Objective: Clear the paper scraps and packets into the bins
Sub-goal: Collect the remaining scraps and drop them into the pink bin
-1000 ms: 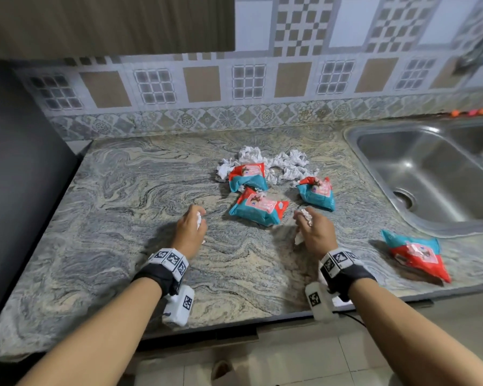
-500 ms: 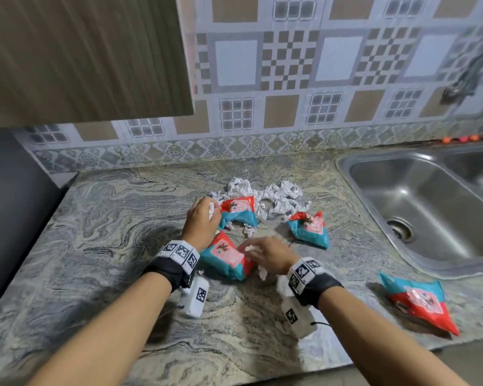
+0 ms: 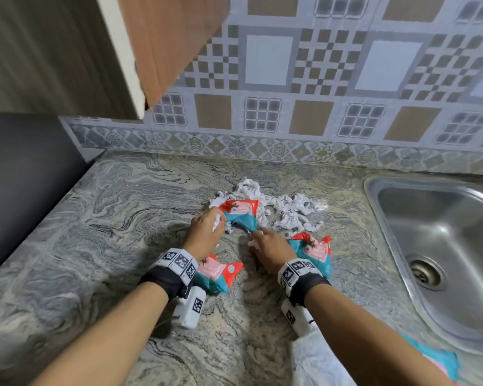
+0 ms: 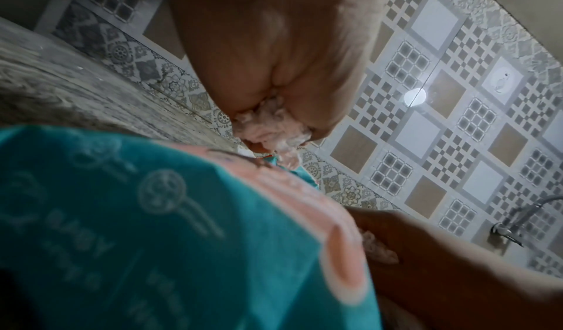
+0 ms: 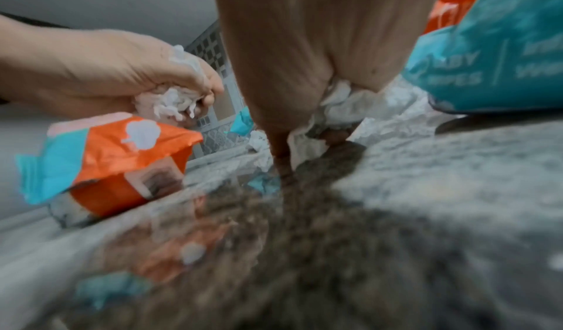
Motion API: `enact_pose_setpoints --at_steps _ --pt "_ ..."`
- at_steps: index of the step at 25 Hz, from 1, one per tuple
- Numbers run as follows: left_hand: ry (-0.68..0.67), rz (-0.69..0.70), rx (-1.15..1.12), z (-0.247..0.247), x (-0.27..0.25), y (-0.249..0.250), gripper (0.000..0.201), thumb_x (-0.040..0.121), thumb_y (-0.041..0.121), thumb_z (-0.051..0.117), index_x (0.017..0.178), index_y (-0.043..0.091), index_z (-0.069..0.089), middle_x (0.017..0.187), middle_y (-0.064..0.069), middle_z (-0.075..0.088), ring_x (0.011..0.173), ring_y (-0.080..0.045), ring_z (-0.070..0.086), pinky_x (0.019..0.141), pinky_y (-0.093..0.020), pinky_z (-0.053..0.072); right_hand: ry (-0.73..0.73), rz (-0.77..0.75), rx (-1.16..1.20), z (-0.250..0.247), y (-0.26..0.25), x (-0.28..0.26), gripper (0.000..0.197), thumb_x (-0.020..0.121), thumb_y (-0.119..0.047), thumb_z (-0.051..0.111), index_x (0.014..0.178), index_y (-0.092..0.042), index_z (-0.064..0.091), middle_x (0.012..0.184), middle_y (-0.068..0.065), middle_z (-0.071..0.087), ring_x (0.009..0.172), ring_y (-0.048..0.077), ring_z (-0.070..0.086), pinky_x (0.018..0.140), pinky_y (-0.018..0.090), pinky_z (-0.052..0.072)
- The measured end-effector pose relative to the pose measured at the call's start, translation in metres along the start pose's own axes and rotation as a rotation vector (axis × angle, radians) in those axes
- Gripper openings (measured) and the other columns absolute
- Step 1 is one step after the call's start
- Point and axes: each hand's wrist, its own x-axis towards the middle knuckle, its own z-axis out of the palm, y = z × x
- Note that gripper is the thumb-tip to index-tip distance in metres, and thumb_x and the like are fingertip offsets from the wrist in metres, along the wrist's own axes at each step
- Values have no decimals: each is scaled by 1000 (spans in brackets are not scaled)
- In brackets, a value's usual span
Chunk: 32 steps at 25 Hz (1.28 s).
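Crumpled white paper scraps (image 3: 287,207) lie in a heap at the back of the marble counter (image 3: 109,218). Three teal-and-red wipe packets sit around my hands: one (image 3: 240,214) by the heap, one (image 3: 216,274) under my left wrist, one (image 3: 313,252) beside my right wrist. My left hand (image 3: 207,232) grips a wad of paper scraps (image 4: 271,125). My right hand (image 3: 265,246) also holds crumpled scraps (image 5: 338,104), its fingertips down on the counter near the far packet.
A steel sink (image 3: 441,246) is set into the counter on the right. Another teal-and-red packet (image 3: 441,360) lies near the front edge, partly hidden by my right arm. A wooden wall cabinet (image 3: 95,51) hangs over the left. No bin is in view.
Both hands moved forward from the counter's front toward the heap, still clutching scraps. The nearest packet now lies under my left wrist. The head camera moved closer to the wall.
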Motion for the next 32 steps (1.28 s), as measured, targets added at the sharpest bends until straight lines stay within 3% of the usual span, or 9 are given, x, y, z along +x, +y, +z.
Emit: enact_pose_setpoints --at_steps 5,10,15,17,20,24,27,29,32 --pt "-31 95 -12 20 21 22 10 90 8 54 97 11 60 100 -6 65 90 -22 56 71 -25 32 380 290 202 -29 30 -22 21 93 -17 53 108 -4 49 102 21 61 90 37 59 67 34 38" --pt "-106 131 -25 47 51 53 9 93 14 50 99 15 58 100 -4 61 92 -22 54 70 -29 36 575 469 215 -57 65 -36 20 92 -17 53 107 -4 51 96 22 59 87 38 56 67 36 34" --pt "-117 113 -10 63 70 58 11 94 13 47 100 14 56 107 -7 56 96 -24 52 74 -29 36 387 430 196 -49 82 -14 39 90 -8 51 128 -15 56 132 18 52 117 35 51 96 33 40" --pt "-72 92 19 62 76 54 12 93 10 48 101 12 57 109 -9 56 98 -25 50 75 -29 34 162 252 134 -30 74 -3 45 91 -14 51 134 -28 52 145 12 41 131 34 38 110 48 34" --pt "-37 62 76 57 87 43 14 91 6 49 102 10 58 111 -12 56 103 -29 48 81 -31 36 -25 72 36 -8 68 4 36 91 -32 58 127 -30 56 141 7 48 131 34 39 108 53 34" --pt "-35 4 151 49 108 21 13 90 6 51 99 8 59 110 -14 58 102 -33 51 78 -29 32 64 156 131 -29 67 4 24 93 -30 58 111 -14 57 101 7 62 92 25 59 76 34 49" --pt "-69 -5 156 45 121 13 15 88 2 50 98 8 60 110 -16 58 105 -35 50 81 -32 34 337 329 351 -56 74 13 25 93 -29 55 112 -12 53 85 2 65 68 16 63 66 31 56" --pt "-80 -24 160 42 127 13 18 87 1 50 99 7 62 113 -16 56 106 -34 50 81 -30 33 470 381 360 -70 84 27 31 91 -31 56 119 -19 53 87 2 69 66 13 66 68 34 58" --pt "-71 -59 166 41 133 12 21 89 3 50 105 10 63 116 -16 52 105 -34 49 82 -30 33 387 456 243 -76 101 48 36 90 -32 57 125 -22 58 115 12 63 96 26 65 88 36 53"
